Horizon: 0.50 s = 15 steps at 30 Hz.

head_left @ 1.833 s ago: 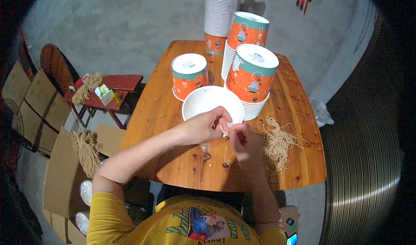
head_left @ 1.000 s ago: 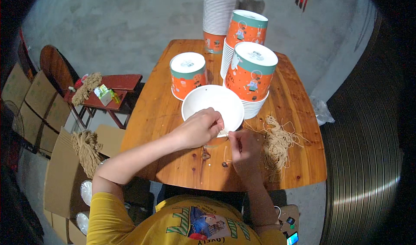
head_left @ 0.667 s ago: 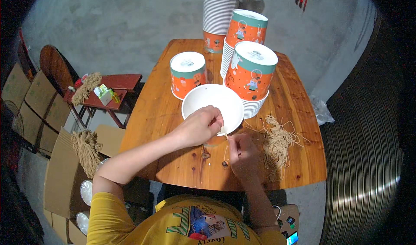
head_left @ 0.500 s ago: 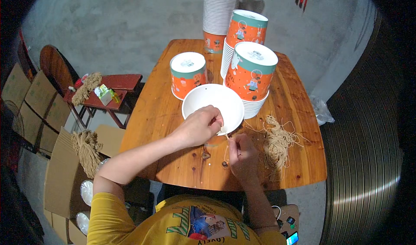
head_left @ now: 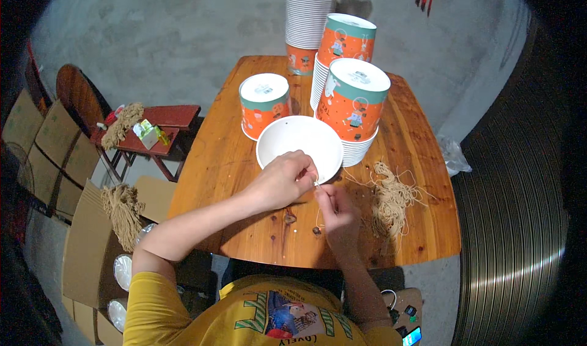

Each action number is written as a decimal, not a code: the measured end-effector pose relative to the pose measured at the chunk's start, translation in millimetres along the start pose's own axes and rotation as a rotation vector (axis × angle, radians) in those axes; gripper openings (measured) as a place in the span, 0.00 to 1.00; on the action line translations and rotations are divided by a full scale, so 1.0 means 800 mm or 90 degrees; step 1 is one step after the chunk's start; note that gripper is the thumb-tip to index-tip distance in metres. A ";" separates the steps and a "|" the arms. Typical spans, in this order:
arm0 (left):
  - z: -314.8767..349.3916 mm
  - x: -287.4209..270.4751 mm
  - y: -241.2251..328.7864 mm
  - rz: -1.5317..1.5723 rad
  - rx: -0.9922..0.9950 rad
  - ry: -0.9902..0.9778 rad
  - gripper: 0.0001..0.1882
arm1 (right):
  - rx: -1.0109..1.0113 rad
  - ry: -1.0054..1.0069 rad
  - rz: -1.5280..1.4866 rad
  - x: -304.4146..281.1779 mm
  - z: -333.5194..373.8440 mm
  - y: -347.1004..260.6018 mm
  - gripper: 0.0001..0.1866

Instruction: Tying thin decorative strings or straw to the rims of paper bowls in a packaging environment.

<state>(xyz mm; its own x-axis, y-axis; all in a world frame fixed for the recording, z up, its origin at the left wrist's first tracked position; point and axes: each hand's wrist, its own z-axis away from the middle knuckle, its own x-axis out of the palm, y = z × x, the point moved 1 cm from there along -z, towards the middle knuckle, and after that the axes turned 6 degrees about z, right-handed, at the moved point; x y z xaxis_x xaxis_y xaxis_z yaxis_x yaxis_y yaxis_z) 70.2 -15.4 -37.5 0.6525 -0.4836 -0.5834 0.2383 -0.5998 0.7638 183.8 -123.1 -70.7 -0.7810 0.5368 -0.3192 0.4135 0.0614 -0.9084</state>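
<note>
A white paper bucket [head_left: 293,139] lies tipped on the table with its mouth toward me and a small hole in its far wall. My left hand [head_left: 282,179] reaches over its mouth, closed in a pinch at the near rim on a pale string. Just right of it, my right hand [head_left: 340,216] is closed too, thumb and forefinger pinching the same string, its fingertips almost touching the left ones. Only a short bit of the string [head_left: 318,216] shows, hanging below; the fingers hide the rest. A tangled heap of beige strings [head_left: 394,202] lies right of my right hand.
Upturned orange and green paper buckets [head_left: 358,98] stand in stacks behind the white one, with a single bucket [head_left: 265,107] to the left. A taller stack [head_left: 310,12] stands at the back. Left of the table [head_left: 202,181] are a red bench [head_left: 177,115] and a cardboard box [head_left: 92,242].
My right hand has moved slightly up and toward the left hand, closing the gap between the fingertips. The white bucket has shifted a little.
</note>
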 end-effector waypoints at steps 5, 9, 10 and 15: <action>0.002 0.003 0.000 -0.037 0.031 -0.017 0.06 | -0.030 0.007 -0.083 0.005 -0.005 0.020 0.03; 0.004 0.008 0.001 -0.101 0.089 0.020 0.04 | -0.032 -0.024 -0.002 0.010 -0.001 0.034 0.04; 0.005 0.009 0.002 -0.138 0.109 0.034 0.03 | -0.051 -0.023 0.000 0.010 0.000 0.036 0.04; 0.009 0.000 -0.003 -0.139 0.109 0.053 0.04 | -0.041 -0.125 -0.038 -0.009 0.002 0.018 0.06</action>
<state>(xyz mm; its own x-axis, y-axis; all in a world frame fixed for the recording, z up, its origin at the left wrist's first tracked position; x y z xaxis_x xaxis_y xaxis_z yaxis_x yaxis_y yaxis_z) 64.9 -18.6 -41.1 0.6578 -0.2817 -0.6985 0.2589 -0.7863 0.5610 194.3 -127.4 -82.2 -0.8787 0.3561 -0.3181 0.3884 0.1455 -0.9099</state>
